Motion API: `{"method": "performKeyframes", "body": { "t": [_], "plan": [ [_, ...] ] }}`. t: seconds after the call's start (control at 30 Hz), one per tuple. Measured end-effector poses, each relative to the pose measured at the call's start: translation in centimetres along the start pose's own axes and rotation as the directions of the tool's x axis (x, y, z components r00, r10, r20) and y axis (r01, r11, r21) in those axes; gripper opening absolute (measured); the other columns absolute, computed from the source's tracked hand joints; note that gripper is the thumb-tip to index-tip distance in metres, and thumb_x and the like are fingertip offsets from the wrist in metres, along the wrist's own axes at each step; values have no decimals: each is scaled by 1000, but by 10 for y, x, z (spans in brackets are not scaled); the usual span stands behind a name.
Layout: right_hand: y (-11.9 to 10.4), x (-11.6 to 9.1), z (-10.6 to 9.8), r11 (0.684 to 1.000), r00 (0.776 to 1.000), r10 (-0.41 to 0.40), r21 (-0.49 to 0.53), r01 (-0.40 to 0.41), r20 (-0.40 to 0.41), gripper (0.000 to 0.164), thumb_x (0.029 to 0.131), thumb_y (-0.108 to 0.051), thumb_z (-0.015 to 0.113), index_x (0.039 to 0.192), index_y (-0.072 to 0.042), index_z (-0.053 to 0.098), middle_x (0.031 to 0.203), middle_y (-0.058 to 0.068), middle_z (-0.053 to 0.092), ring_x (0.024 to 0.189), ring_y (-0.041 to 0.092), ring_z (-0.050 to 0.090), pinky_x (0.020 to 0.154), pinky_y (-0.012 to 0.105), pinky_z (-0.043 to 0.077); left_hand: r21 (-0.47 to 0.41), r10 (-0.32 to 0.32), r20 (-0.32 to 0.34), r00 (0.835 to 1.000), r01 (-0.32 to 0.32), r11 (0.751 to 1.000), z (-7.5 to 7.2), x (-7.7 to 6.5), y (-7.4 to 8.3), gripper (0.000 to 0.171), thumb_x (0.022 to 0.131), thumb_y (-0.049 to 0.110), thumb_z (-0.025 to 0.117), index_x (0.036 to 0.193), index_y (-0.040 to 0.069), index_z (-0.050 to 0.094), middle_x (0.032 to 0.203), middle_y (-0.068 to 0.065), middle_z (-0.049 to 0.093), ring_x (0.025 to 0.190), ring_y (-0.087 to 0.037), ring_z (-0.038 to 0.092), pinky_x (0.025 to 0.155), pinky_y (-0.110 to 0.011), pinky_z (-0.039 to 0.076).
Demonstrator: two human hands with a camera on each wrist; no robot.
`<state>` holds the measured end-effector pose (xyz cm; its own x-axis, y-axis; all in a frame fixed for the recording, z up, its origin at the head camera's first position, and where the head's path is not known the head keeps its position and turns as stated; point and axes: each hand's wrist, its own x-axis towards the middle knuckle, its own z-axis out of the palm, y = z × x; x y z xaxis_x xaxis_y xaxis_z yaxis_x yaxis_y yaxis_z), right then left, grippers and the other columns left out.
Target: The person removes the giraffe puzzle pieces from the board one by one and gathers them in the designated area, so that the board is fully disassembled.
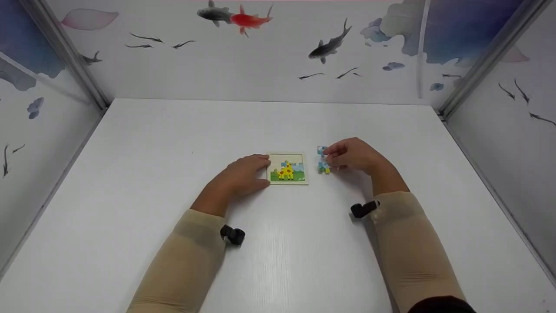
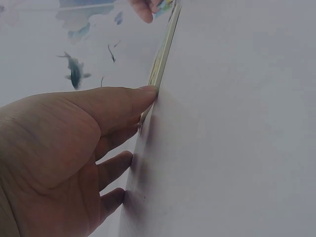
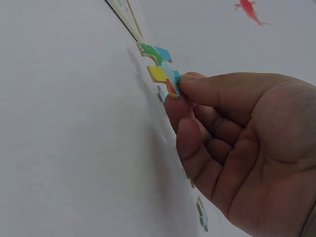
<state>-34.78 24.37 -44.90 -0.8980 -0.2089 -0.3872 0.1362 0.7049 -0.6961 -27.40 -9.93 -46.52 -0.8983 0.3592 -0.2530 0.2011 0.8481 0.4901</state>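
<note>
A wooden jigsaw board (image 1: 288, 183) lies flat on the white table, its tray partly filled with a yellow giraffe picture (image 1: 286, 172); pale bare wood shows at the top. Beside its left edge is my left hand (image 1: 245, 176); thumb and index fingertips touch that edge, with the fingers loosely extended. My right hand (image 1: 354, 156) is right of the board. Between thumb and index finger it pinches a puzzle piece (image 3: 160, 69) coloured blue, green, yellow and orange. Another blue puzzle piece (image 1: 321, 150) lies by the right fingertips. Fingers partly cover the pieces there.
In the right wrist view, a loose puzzle piece (image 3: 203, 215) lies on the table below the hand. White panels (image 1: 278, 65) printed with fish stand behind and at both sides of the table. Small black cameras (image 1: 233, 234) sit on both wrists.
</note>
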Motion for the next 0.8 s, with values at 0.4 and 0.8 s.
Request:
{"method": "performKeyframes", "body": {
  "t": [0.4, 0.8],
  "plan": [
    [2, -1, 3, 998, 999, 13, -54, -15, -45, 23, 99, -22, 78, 122, -21, 80, 113, 4, 76, 95, 20, 63, 76, 28, 55, -3, -16, -3, 1000, 16, 1000, 2, 0, -1, 69, 104, 37, 66, 167, 26, 40, 177, 9, 32, 168, -24, 23, 137, -51, 21],
    [-5, -2, 5, 998, 999, 12, -65, -15, -51, 29, 98, -22, 77, 127, -24, 77, 114, 3, 73, 93, 20, 62, 75, 28, 54, -10, -20, 6, 1000, 20, 1000, 0, -1, 0, 69, 104, 38, 66, 167, 25, 40, 178, 9, 31, 168, -24, 22, 137, -52, 20]
  ]
}}
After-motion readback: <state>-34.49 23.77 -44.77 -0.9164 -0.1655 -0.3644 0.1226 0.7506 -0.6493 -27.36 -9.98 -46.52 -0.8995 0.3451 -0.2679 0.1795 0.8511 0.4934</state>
